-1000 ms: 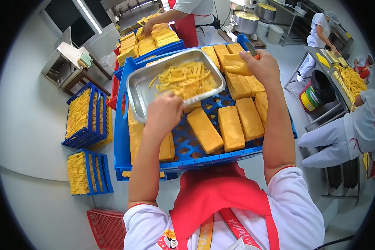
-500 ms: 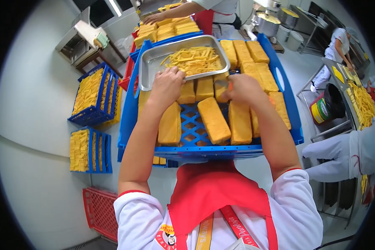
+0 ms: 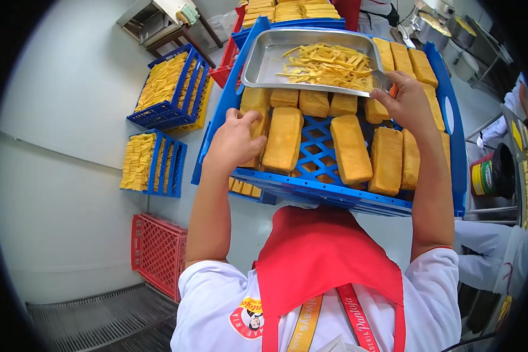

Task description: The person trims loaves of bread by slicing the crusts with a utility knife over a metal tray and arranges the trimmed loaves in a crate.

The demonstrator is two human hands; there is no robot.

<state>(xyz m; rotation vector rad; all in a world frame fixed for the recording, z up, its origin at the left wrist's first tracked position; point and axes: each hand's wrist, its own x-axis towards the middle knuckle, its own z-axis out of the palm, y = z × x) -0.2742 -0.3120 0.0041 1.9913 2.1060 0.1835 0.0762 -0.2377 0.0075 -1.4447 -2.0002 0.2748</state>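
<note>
Presently the left hand point(image 3: 236, 141) is at about 8 o'clock in the blue crate point(image 3: 322, 190), over the leftmost loaf point(image 3: 263, 126). I log that loaf at 3 o'clock from the palm, right at the fingers, with its long axis running roughly 1 to 7. The fingers are parted and bent, with a gap between thumb and forefinger; I cannot tell from my feed whether any of them press on the crust.

The right hand point(image 3: 408, 100) sits toward 2 o'clock from the left, well apart, curled around the orange-handled knife point(image 3: 393, 90). The blade points to 10 o'clock, over the near right corner of the steel tray point(image 3: 264, 56). That tray rests at 12 o'clock in the crate, holding yellow strips point(image 3: 328, 63).

I judge the key relation to be left hand to leftmost loaf: it is the nearer hand, and the forearm comes up from 6, nearly along the loaf's length. Just beside, at 3 o'clock, the neighbouring loaf point(image 3: 283, 139) lies almost parallel; the slanted loaf point(image 3: 352, 149) farther right runs 11 to 5.
</note>
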